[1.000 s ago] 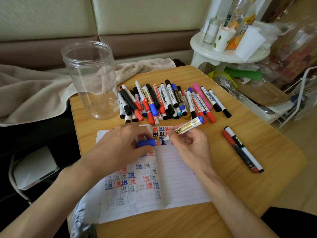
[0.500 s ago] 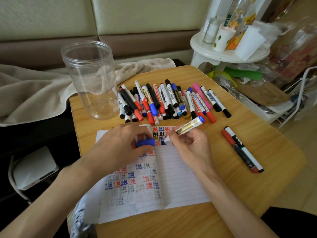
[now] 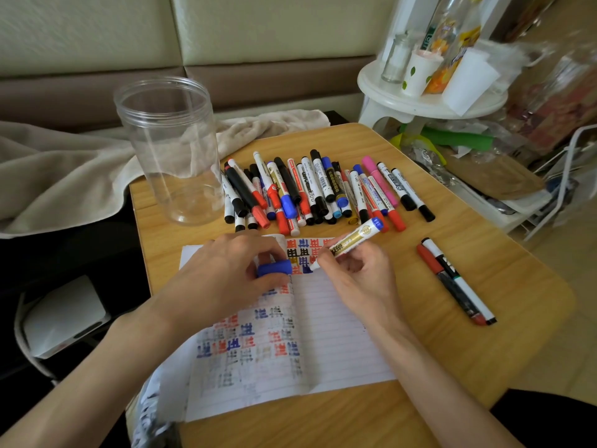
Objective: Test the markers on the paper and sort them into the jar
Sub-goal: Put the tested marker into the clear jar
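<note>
The fingers [image 3: 353, 265] of the right hand [image 3: 358, 282] are curled round a marker [image 3: 355, 239], pinching its gold and white barrel low down near the nib. The nib touches the paper [image 3: 339, 334] at the end of a row of blue, red and black marks, and the blue tail points up and away toward the far right. The left hand [image 3: 226, 279] rests on the paper just beside it, thumb and fingers closed on a blue cap [image 3: 274, 268] lying sideways between them.

The paper is a lined sheet lying at the near middle of the table [image 3: 517, 286]. Its left half is covered with rows of faded marks and its right half is mostly bare lines. Its near left corner hangs over the near edge.

The jar [image 3: 166, 150] is clear plastic, upright, with its mouth open, and stands at the far left corner of the table. Just to its right a pile [image 3: 310, 192] of capped markers lies in a rough row across the far side, black, red, blue, white and one pink, most of them pointing toward the near edge. Some overlap, and the nearest ones lie close to the far edge of the paper.

A pair [image 3: 452, 279] of markers, one red and one white and black, lies side by side near the right edge, well apart from the pile.

A beige cloth [image 3: 64, 176] is draped beyond the left edge. A white stool [image 3: 429, 105] with cups and bottles stands past the far right corner.
</note>
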Motion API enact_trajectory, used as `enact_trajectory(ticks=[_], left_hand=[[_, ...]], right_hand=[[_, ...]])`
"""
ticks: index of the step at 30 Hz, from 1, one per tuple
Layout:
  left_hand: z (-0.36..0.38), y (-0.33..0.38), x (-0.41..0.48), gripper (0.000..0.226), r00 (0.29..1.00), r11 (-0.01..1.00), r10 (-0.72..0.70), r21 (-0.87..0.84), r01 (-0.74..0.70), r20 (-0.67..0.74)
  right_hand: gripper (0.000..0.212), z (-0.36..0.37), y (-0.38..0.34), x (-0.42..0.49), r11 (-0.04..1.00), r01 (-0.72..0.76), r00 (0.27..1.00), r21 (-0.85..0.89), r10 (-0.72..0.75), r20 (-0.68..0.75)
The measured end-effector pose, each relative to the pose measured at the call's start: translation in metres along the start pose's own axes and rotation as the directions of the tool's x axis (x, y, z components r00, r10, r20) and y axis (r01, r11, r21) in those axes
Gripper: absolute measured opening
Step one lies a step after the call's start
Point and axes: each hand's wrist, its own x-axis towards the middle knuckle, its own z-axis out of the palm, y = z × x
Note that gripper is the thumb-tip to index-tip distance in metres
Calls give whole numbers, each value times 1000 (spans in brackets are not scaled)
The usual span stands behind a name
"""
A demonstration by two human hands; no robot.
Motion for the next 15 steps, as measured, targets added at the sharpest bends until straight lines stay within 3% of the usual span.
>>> enact_trajectory(ticks=[4,15], left_hand=[[1,-1,0,20,1000,1000,0,-4,0,-6],[1,1,0,21,999,1000,9,-17,-10,-41]], right_hand=[[6,-2,-1,0,999,-22,999,49,24,-33],[4,-2,-2,-2,999,-36,999,-23,36,-3]])
